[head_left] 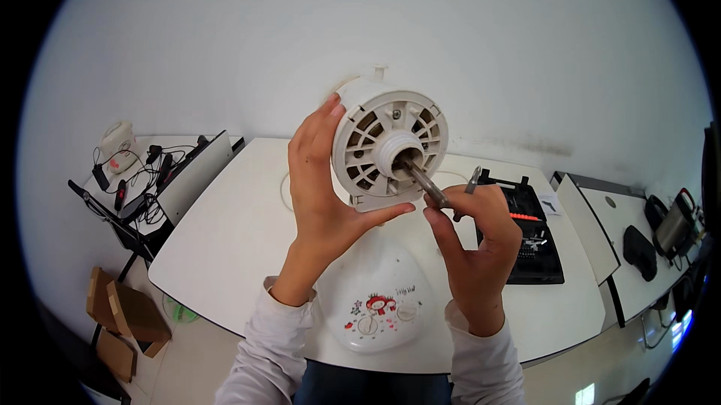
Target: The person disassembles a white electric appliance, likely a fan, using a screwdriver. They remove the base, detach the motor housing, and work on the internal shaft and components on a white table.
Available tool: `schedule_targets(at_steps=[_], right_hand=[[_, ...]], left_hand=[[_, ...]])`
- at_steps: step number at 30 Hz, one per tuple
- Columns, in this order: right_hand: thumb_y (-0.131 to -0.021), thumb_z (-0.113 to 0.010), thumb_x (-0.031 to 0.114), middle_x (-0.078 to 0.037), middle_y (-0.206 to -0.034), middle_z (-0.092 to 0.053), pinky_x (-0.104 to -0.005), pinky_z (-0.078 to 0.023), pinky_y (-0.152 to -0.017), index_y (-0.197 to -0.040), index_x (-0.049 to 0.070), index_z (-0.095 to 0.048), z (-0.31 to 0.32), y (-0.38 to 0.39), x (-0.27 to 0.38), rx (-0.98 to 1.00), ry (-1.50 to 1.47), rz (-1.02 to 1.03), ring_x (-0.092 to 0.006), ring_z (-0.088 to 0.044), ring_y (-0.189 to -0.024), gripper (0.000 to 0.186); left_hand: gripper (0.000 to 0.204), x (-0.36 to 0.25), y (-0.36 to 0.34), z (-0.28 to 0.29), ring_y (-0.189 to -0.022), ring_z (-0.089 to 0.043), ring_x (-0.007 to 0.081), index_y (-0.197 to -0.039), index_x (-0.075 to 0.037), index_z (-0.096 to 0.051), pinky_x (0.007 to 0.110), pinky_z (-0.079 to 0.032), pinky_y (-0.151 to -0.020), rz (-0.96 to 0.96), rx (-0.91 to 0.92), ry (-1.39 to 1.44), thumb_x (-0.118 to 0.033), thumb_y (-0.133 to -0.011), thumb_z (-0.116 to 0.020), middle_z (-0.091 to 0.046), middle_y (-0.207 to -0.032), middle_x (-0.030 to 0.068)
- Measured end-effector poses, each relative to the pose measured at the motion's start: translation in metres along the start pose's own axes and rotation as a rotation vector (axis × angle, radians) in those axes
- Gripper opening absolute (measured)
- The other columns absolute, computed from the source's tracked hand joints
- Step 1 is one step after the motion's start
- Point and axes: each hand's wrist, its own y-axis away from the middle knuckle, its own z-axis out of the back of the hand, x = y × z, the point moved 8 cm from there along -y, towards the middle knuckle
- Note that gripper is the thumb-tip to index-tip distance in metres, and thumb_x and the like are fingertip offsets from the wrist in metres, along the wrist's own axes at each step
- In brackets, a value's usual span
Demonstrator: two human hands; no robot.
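Observation:
My left hand [319, 179] holds up a white fan motor housing [383, 104], its fingers along the left side and its thumb under the lower rim. The round vented face, with a threaded collar at its centre, is turned toward me. In my right hand [484, 243] is a T-handled metal tool [424, 181], gripped near its crossbar. The tip of its shank goes into the collar's opening, where it is hidden. Below the housing, a white fan base [375, 300] with a printed cartoon lies on the white table [225, 255].
An open black tool case [537, 255] with bits and a red strip lies right of my right hand. Cables and a white appliance [118, 146] crowd the left side table. Cardboard boxes [131, 315] stand on the floor. A kettle [676, 225] is far right.

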Motion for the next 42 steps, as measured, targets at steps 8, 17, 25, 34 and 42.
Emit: schedule_targets(at_steps=[8, 17, 25, 34, 42], right_hand=[[-0.067, -0.075, -0.004, -0.003, -0.081, -0.067, -0.0242, -0.041, -0.059, -0.084, 0.005, -0.066, -0.004, -0.015, -0.016, -0.099, -0.082, -0.016, -0.0143, -0.050, -0.068, 0.021], [-0.071, -0.073, -0.005, -0.006, -0.080, -0.067, -0.0230, -0.040, -0.060, -0.086, 0.002, -0.064, -0.007, -0.013, -0.058, -0.219, -0.236, -0.117, -0.0118, -0.051, -0.068, 0.020], [-0.071, -0.071, -0.006, -0.006, -0.081, -0.068, -0.0227, -0.039, -0.061, -0.087, 0.002, -0.065, -0.018, -0.013, -0.072, -0.186, -0.277, -0.173, -0.0114, -0.051, -0.068, 0.020], [-0.070, -0.073, -0.006, -0.005, -0.081, -0.068, -0.0222, -0.038, -0.060, -0.086, 0.004, -0.066, -0.022, -0.015, -0.077, -0.169, -0.274, -0.211, -0.0094, -0.051, -0.065, 0.020], [-0.069, -0.073, -0.006, -0.006, -0.079, -0.068, -0.0218, -0.039, -0.056, -0.085, 0.003, -0.066, -0.017, -0.015, -0.073, -0.168, -0.238, -0.152, -0.0095, -0.052, -0.063, 0.019]], left_hand=[[0.117, 0.019, -0.004, -0.003, -0.122, -0.047, 0.0274, -0.137, -0.006, -0.031, 0.039, -0.045, -0.099, 0.116, 0.056, 0.051, -0.032, -0.041, -0.093, -0.038, -0.140, 0.0147], [0.122, 0.044, -0.007, -0.014, -0.114, -0.053, 0.0244, -0.138, -0.004, -0.031, 0.038, -0.046, -0.097, 0.253, 0.074, 0.131, -0.026, -0.036, -0.095, -0.045, -0.129, 0.0119], [0.119, 0.051, 0.000, -0.023, -0.120, -0.040, 0.0281, -0.139, -0.004, -0.029, 0.040, -0.038, -0.098, 0.337, 0.071, 0.289, -0.029, -0.043, -0.093, -0.039, -0.131, 0.0123], [0.134, 0.051, -0.001, -0.027, -0.119, -0.049, 0.0266, -0.144, -0.007, -0.015, 0.040, -0.045, -0.099, 0.307, 0.140, 0.223, -0.018, -0.037, -0.094, -0.042, -0.132, 0.0143], [0.134, 0.049, 0.000, -0.027, -0.120, -0.048, 0.0273, -0.146, -0.009, -0.009, 0.040, -0.044, -0.101, 0.273, 0.135, 0.232, -0.015, -0.041, -0.092, -0.038, -0.136, 0.0153]])
